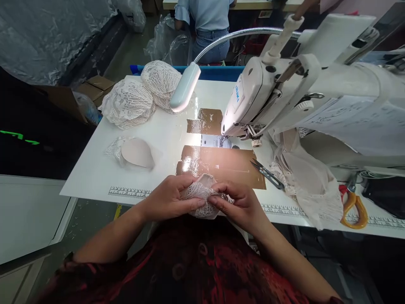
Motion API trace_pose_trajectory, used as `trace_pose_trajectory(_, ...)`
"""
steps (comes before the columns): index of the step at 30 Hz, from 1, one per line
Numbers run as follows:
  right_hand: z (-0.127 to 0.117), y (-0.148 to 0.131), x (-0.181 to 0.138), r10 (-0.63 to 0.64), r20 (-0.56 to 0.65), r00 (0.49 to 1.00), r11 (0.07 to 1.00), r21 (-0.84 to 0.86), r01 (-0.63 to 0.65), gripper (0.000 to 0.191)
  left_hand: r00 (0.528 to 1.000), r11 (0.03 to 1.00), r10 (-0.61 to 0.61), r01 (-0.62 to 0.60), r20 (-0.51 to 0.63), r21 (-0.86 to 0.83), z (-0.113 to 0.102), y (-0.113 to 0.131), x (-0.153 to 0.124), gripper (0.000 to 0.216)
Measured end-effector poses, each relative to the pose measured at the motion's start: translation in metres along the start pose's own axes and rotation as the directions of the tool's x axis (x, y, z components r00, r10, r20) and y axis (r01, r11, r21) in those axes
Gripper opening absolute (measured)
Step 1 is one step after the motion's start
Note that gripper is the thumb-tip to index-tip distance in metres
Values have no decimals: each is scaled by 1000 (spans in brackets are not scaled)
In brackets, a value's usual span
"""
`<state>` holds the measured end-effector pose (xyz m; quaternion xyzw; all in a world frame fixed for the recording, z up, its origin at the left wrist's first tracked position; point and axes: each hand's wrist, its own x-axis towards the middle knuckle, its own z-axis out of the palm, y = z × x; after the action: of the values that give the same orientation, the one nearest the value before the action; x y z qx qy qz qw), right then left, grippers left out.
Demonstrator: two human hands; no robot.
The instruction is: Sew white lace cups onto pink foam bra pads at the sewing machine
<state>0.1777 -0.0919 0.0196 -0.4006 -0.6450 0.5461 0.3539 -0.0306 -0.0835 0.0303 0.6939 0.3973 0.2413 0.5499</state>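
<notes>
A beige lace bra cup (206, 207) is held between both hands at the front edge of the sewing table. My left hand (177, 196) pinches its left side, thumb on top. On the other side, my right hand (238, 202) grips the lace edge between thumb and fingers. Just beyond them stands a white sewing machine (247, 97), its needle area lit by a lamp (186, 86). A smooth beige cup with lace (137, 153) lies on the table to the left.
Two piles of lace cups (129, 101) sit at the back left. Brown tape (218, 162) covers part of the tabletop. Thread snips (268, 174), beige lace fabric (311, 177) and orange-handled scissors (354, 211) lie on the right. A person (210, 25) sits beyond the table.
</notes>
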Motion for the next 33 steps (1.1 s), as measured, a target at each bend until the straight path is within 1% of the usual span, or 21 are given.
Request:
trace_pose_trajectory(3, 1, 0, 4, -113, -78, 990, 992, -65, 108, 9, 997, 999, -15, 18, 76, -41, 3, -2, -2, 22)
trace_pose_trajectory(5, 3, 1, 6, -156, -140, 978, 986, -85, 145, 10, 995, 998, -10, 16, 95, -68, 2, -2, -3, 23)
trace_pose_trajectory(8, 6, 1, 7, -116, -194, 974, 993, -55, 107, 11, 999, 996, 3, 1, 45, -86, -1, 0, -3, 21)
trace_pose_trajectory(10, 7, 1, 7, -72, -204, 976, 997, -32, 67, 12, 1000, 996, 9, -9, 9, -84, -3, 2, -2, 21)
trace_pose_trajectory(15, 8, 3, 6, -32, -204, 979, 999, -43, 23, 14, 999, 997, -21, 18, -24, -82, -5, 5, 2, 20)
trace_pose_trajectory(20, 7, 4, 6, -26, -198, 980, 997, -75, 12, 15, 997, 989, -80, 78, -10, -127, -2, 4, 8, 20)
trace_pose_trajectory(23, 2, 5, 8, 2, -164, 986, 996, -87, -17, 16, 993, 976, -122, 121, 11, -179, -1, 3, 11, 21)
trace_pose_trajectory(25, -3, 5, 10, 4, -130, 991, 999, -48, -11, 13, 990, 969, -137, 138, 20, -205, -1, 3, 13, 21)
trace_pose_trajectory(27, -7, 4, 13, -9, -87, 996, 1000, -17, 7, 18, 991, 971, -133, 136, 28, -196, 0, 3, 16, 21)
trace_pose_trajectory(30, -10, 0, 16, -10, -37, 999, 998, -65, 8, 13, 995, 984, -98, 101, 29, -146, 2, 5, 19, 19)
trace_pose_trajectory(33, -11, -7, 15, 11, -44, 999, 996, -85, -15, 18, 996, 977, -59, 72, 68, -200, 2, 7, 21, 16)
